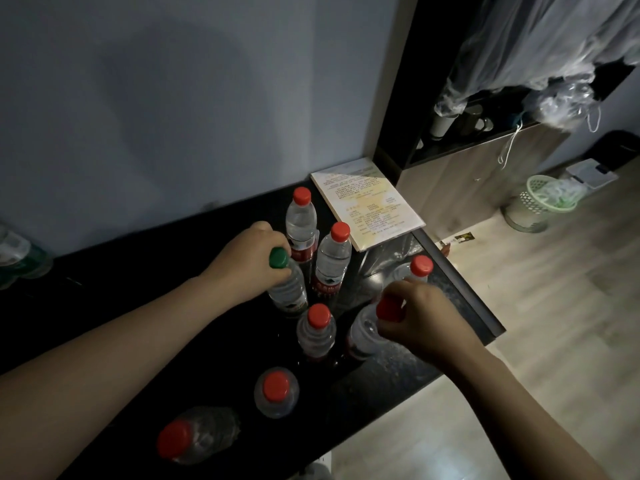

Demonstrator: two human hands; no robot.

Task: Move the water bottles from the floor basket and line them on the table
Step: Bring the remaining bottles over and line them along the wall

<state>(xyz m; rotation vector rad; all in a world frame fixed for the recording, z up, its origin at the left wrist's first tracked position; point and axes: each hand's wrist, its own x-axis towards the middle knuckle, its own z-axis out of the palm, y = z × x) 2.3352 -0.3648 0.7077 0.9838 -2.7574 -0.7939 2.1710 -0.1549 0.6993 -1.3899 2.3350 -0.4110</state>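
Bottles mostly stand on my black table [194,271]; my left hand [251,259] grasps the green-capped clear plastic bottle [287,289], my right hand [419,317] a red-capped one [363,336], lining remains.

Black table [194,306] against grey wall, dim light. Left hand [249,261] wraps the neck of the green-capped bottle [287,289]. Right hand [420,318] grips a red-capped bottle [363,336], to the right of the green one. Six more red-capped bottles stand around the green-capped bottle. Printed card [367,202] lies beyond it; green basket [540,204] on the floor far right of it.
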